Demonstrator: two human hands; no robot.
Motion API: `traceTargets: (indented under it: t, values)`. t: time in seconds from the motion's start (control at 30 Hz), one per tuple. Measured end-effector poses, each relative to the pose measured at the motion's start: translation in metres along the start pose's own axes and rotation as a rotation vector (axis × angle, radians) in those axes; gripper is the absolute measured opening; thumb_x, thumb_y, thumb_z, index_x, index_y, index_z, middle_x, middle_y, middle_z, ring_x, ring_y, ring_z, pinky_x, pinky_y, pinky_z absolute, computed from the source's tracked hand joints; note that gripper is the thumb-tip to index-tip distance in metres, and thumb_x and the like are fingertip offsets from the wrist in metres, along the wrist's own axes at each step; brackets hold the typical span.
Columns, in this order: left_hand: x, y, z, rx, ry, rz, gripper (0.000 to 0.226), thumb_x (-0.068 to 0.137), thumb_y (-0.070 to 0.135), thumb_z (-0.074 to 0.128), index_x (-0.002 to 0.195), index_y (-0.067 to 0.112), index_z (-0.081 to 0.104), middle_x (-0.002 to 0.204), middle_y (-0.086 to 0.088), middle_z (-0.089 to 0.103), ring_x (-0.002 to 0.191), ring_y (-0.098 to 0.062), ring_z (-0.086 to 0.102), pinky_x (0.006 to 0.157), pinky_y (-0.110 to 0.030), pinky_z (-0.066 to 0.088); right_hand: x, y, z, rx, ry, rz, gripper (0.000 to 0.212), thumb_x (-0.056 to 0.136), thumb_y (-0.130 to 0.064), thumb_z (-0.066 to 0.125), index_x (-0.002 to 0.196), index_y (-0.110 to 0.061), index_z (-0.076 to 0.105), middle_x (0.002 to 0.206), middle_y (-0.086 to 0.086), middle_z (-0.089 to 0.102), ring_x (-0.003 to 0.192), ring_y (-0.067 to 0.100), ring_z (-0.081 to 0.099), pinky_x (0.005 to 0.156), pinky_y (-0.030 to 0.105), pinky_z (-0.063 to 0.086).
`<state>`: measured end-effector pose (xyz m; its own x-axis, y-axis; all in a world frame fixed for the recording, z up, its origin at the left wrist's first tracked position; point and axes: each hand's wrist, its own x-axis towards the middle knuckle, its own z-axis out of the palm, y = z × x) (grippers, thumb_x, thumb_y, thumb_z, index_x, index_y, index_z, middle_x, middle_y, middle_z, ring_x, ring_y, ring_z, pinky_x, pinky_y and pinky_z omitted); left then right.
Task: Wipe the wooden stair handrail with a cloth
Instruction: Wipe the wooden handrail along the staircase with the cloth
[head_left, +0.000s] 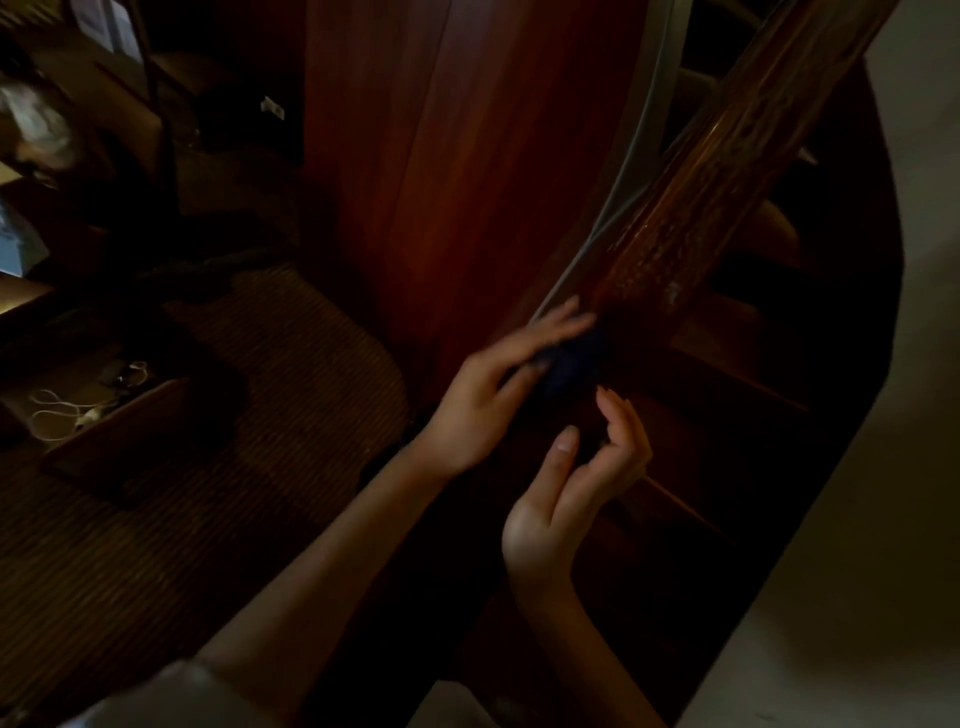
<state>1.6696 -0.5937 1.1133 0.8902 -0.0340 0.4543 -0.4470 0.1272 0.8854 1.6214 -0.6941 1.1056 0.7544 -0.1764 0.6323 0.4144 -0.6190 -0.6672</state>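
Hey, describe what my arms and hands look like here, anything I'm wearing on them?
The left forearm and right forearm are bare. A pale fabric sleeve ends near the left elbow, at the bottom edge. The left hand and right hand wear no gloves; no watch, bracelet or ring shows, though the light is dim.

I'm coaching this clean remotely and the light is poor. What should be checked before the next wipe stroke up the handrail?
1. Cloth gripped: ok, the left hand holds it between thumb and fingers.
2. Cloth on the handrail: ok, at its lower part.
3. Right hand free: ok, loosely curled, holding nothing.
4. Rail ahead unobstructed: ok.
5. Rail clean: not ok, pale specks show.
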Motion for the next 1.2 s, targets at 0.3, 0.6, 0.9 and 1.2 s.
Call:
traceTargets:
  t: [0.3,0.6,0.9,1.2]
  values:
    - [-0.086,-0.007,-0.01,-0.126,0.25,-0.434,0.035,0.098,0.007,0.038,0.13,0.009,0.051,0.114,0.005,0.069,0.104,-0.01,0.066,0.089,-0.025,0.05,0.001,0.001,0.0,0.054,0.006,0.015,0.035,0.098,-0.015,0.041,0.125,0.005,0.05,0.132,0.006,0.045,0.125,0.028,0.045,0.102,0.055,0.039]
    - [-0.173,0.05,-0.039,0.08,0.243,-0.695,0.039,0.094,-0.007,0.043,0.108,0.025,0.062,0.097,0.025,0.071,0.092,0.001,0.068,0.069,-0.01,0.052,0.003,-0.003,-0.003,0.1,-0.063,0.06,0.036,0.098,-0.027,0.04,0.122,-0.009,0.059,0.132,0.005,0.051,0.135,0.024,0.037,0.112,0.033,0.022]
    - [-0.055,0.096,0.053,0.103,0.303,-0.218,0.039,0.089,0.015,0.053,0.127,0.018,0.063,0.121,-0.005,0.057,0.12,-0.02,0.057,0.102,-0.032,0.048,0.001,-0.012,-0.043,0.754,-0.45,0.283,0.046,0.088,-0.072,0.048,0.131,-0.07,0.033,0.14,-0.03,0.046,0.132,0.003,0.046,0.103,0.023,0.044]
    - [-0.028,0.07,0.1,0.757,0.052,0.078,0.037,0.098,0.024,0.054,0.134,0.031,0.058,0.134,0.019,0.055,0.129,-0.004,0.049,0.103,-0.018,0.042,0.053,0.039,-0.073,1.005,0.057,0.653,0.029,0.1,-0.026,0.047,0.125,-0.04,0.051,0.111,-0.019,0.069,0.1,0.0,0.066,0.074,0.015,0.053]
